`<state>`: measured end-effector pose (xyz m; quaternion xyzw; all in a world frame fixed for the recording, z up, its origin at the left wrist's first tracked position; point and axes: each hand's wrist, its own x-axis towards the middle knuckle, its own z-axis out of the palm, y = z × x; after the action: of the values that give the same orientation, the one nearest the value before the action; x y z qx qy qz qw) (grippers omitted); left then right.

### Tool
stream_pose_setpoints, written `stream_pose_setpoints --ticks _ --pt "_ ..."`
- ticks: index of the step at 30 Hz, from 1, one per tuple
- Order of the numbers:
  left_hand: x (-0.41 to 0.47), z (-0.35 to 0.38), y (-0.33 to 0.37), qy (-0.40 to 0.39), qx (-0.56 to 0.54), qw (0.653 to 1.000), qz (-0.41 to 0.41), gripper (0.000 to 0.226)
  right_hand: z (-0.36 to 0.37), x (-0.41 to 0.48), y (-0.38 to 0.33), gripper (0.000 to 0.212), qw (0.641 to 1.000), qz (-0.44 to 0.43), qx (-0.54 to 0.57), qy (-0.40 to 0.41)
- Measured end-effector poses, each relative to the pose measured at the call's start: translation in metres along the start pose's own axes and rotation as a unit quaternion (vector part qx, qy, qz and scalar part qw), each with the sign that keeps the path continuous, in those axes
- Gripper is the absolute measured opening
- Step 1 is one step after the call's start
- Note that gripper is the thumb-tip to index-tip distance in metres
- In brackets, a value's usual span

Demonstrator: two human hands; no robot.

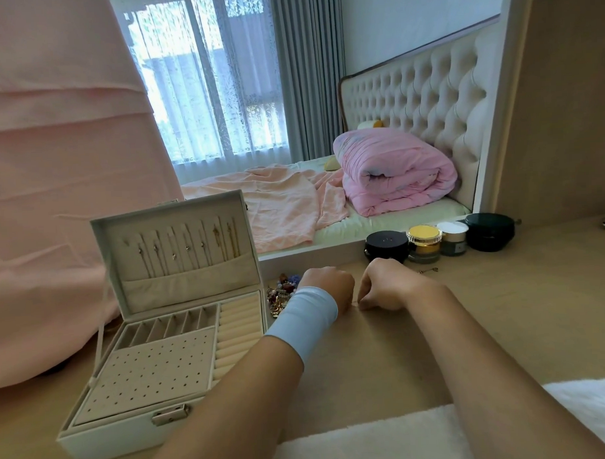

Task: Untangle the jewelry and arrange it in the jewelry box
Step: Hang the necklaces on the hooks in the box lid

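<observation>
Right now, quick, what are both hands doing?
Left hand: fingers curled, tips hidden; cannot tell what it holds.
Right hand: fingers curled, pinching a thin strand, too small to name.

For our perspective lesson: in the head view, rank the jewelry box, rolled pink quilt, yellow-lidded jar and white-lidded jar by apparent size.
1. jewelry box, though it is nearest the camera
2. rolled pink quilt
3. yellow-lidded jar and white-lidded jar: nearly alike, not ranked

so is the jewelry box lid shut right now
No, the jewelry box stands open, its lid upright with necklaces hanging inside it.
</observation>
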<state>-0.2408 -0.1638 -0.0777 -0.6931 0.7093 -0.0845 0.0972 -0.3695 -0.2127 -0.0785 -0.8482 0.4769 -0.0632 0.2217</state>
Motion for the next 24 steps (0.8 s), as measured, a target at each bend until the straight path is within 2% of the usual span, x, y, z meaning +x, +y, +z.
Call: stream_pose_setpoints --ticks 2,4,6,8,9,11,13,17,20,22,24 --pt "0.001 0.006 0.002 -0.015 0.021 1.0 0.009 0.027 0.001 0.0 -0.002 0.018 1.0 -0.005 0.003 -0.005" --pt "-0.002 0.005 0.001 -0.02 -0.017 1.0 0.002 0.03 0.001 0.0 -0.004 0.016 1.0 -0.015 0.014 -0.014" --pt "-0.006 -0.002 -0.003 0.007 -0.091 0.996 -0.01 0.032 -0.002 -0.002 -0.005 0.009 0.999 -0.029 0.04 -0.017" --pt "-0.013 -0.011 -0.01 0.03 -0.18 0.983 -0.024 0.029 -0.007 -0.006 -0.009 0.027 0.995 -0.047 0.091 -0.007" --pt "-0.017 -0.015 -0.015 0.036 -0.249 0.967 -0.041 0.025 -0.01 -0.008 -0.011 0.028 0.991 -0.058 0.118 -0.002" --pt "-0.021 -0.019 -0.027 0.033 -0.404 0.911 -0.073 0.016 -0.017 -0.013 -0.017 0.021 0.983 -0.083 0.166 -0.005" --pt "-0.027 -0.021 -0.039 0.027 -0.54 0.838 -0.081 0.014 -0.022 -0.017 -0.025 0.021 0.973 -0.11 0.202 -0.011" --pt "-0.045 -0.025 -0.055 0.04 -0.706 0.705 -0.053 0.02 -0.031 -0.024 -0.044 0.025 0.947 -0.146 0.287 0.0" --pt "-0.06 -0.027 -0.066 0.013 -0.789 0.613 -0.023 0.015 -0.033 -0.032 -0.061 0.027 0.926 -0.17 0.336 0.006" --pt "-0.071 -0.029 -0.078 -0.024 -0.804 0.594 0.021 0.011 -0.032 -0.036 -0.072 0.03 0.916 -0.181 0.359 0.0" --pt "-0.082 -0.034 -0.091 -0.047 -0.793 0.605 0.055 0.014 -0.03 -0.038 -0.081 0.032 0.906 -0.184 0.382 -0.013"
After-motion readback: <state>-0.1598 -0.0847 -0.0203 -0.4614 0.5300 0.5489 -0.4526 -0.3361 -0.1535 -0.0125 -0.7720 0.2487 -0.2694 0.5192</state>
